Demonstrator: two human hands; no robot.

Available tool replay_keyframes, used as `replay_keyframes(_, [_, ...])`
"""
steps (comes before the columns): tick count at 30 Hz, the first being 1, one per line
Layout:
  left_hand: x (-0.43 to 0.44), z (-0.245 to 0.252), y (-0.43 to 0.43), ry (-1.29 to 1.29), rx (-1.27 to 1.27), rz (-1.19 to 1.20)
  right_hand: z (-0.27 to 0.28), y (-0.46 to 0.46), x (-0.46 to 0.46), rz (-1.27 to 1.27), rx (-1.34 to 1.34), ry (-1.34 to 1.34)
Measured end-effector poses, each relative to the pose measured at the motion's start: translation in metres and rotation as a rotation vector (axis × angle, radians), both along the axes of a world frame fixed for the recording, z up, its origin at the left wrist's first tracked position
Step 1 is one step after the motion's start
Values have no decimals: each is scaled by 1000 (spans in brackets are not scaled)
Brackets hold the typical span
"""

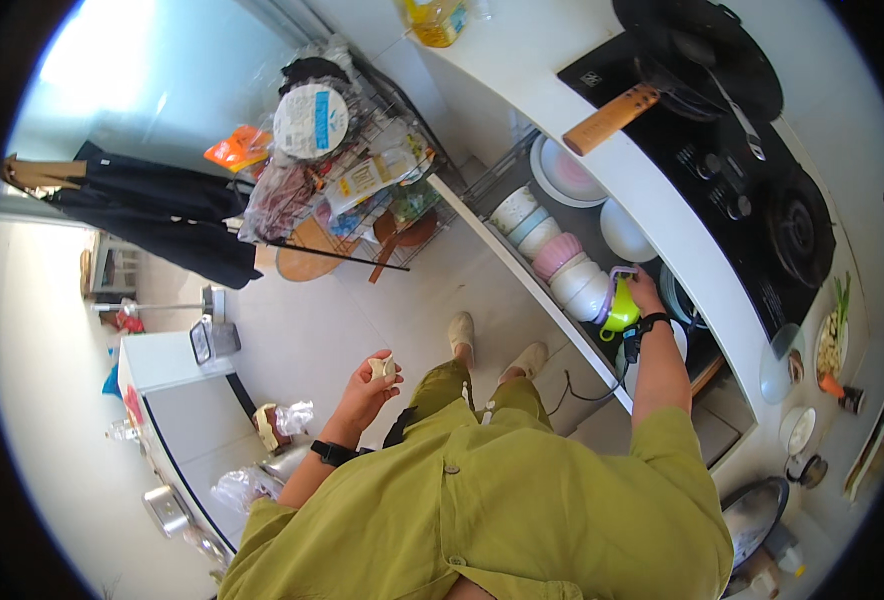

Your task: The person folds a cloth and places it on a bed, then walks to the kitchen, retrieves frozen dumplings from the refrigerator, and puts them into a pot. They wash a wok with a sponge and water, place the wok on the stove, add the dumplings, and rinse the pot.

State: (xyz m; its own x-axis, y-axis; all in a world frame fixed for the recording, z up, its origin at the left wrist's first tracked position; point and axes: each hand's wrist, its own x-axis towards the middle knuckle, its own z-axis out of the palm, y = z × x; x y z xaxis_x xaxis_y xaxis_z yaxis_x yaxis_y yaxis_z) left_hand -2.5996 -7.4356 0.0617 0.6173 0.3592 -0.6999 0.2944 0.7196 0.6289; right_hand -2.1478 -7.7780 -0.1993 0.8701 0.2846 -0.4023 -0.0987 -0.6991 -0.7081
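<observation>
My left hand (370, 390) is raised over the floor, pinching a small pale object (383, 367), perhaps a piece of food. Down in the pulled-out drawer (502, 232), my right hand (646, 292) grips a lime-green plastic container (622, 307) with a light purple part; the fingers are partly hidden. Beside it runs a row of stacked bowls: white bowls (580, 289), a pink ribbed bowl (558, 255) and patterned bowls (515, 210). A white lidded bowl or dish (628, 231) and a larger white basin (568, 172) lie behind the row.
Above the drawer, a black gas hob (734, 172) carries a wok (712, 60) whose wooden handle (610, 120) juts over the counter edge. A plate of chopped food (832, 345) is at the right. A wire rack (382, 187) holds bagged goods. A cable (584, 396) hangs near my right arm.
</observation>
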Motion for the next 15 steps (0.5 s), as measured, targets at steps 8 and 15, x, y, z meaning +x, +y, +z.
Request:
replay_keyframes(8, [-5, -5, -14, 3, -39, 29, 9, -9, 10, 86, -48, -35])
replay_keyframes(15, [41, -8, -19, -53, -50, -149, 81, 4, -6, 265, -332, -204])
